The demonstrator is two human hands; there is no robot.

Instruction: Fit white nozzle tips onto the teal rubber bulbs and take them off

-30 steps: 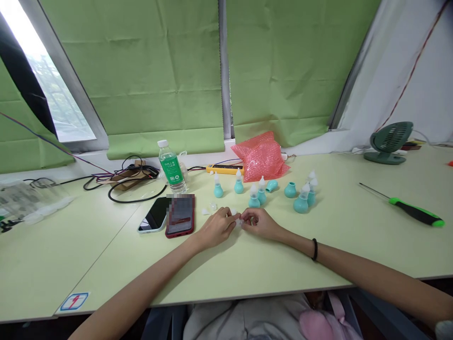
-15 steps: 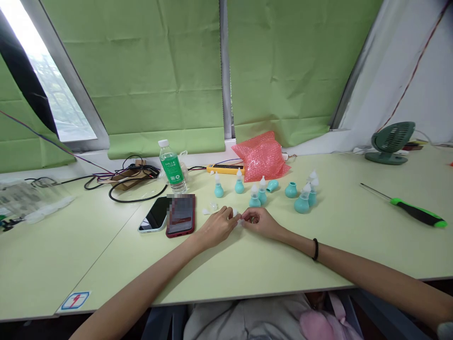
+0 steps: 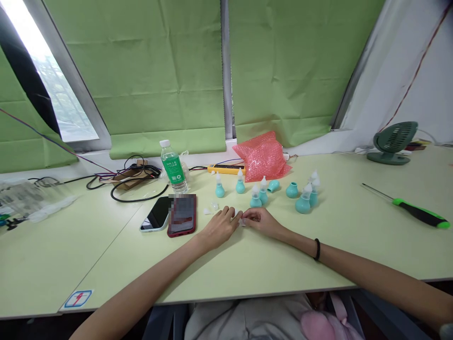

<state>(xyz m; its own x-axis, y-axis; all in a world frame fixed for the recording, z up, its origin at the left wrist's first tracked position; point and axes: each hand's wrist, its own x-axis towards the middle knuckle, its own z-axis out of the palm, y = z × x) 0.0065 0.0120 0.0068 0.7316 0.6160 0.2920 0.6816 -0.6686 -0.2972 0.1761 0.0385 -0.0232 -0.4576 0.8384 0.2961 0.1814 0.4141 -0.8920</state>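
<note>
My left hand (image 3: pixel 222 225) and my right hand (image 3: pixel 262 220) meet at the middle of the pale green table (image 3: pixel 247 264). Together their fingertips pinch a small clear plastic piece (image 3: pixel 243 221) held between them. More clear plastic bits (image 3: pixel 211 207) lie just left of my left hand. Behind the hands stand several teal rubber bulbs with clear nozzles (image 3: pixel 255 197), and one teal bulb without a nozzle (image 3: pixel 292 190) sits among them.
Two phones (image 3: pixel 174 215) lie left of my hands, behind them a green-labelled water bottle (image 3: pixel 173 166) and tangled cables (image 3: pixel 123 182). A pink bubble-wrap bag (image 3: pixel 262 156) sits at the back. On the right lie a green-handled screwdriver (image 3: pixel 410 208) and a small fan (image 3: pixel 391 141).
Both hands stay together on the small clear piece. My left fingers have stretched out a little flatter over it; the hands have barely shifted.
</note>
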